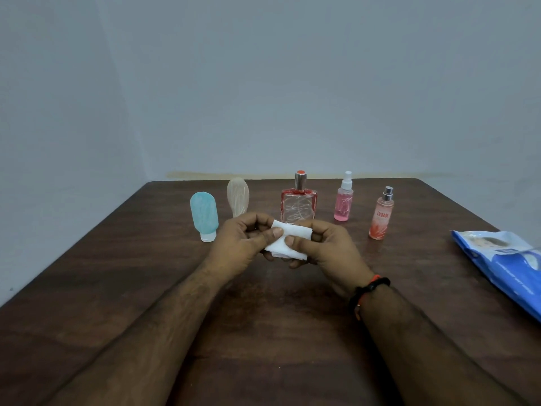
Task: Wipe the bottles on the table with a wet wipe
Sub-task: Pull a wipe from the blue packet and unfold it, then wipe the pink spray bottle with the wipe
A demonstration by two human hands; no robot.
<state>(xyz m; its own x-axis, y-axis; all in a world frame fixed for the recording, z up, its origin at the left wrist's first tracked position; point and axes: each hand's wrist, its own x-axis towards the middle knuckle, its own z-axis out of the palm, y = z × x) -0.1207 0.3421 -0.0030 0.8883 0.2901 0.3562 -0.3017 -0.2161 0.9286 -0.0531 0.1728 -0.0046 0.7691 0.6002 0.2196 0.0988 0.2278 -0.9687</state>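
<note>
A folded white wet wipe point(289, 240) is held above the table's middle. My left hand point(243, 244) pinches its left edge and my right hand point(325, 249) pinches its right side, thumbs on top. Behind the hands several bottles stand in a row: a blue squeeze bottle point(204, 213) on its cap, a beige squeeze bottle point(237, 196), a square glass perfume bottle point(298, 203) with a red cap, a pink spray bottle point(343, 200), and a slim orange spray bottle point(381, 216). The hands hide the lower parts of the beige and square bottles.
The dark wooden table point(146, 273) stands against a pale wall. A blue wet-wipe pack point(503, 268) lies at the right edge. A black and orange band sits on my right wrist point(369, 290).
</note>
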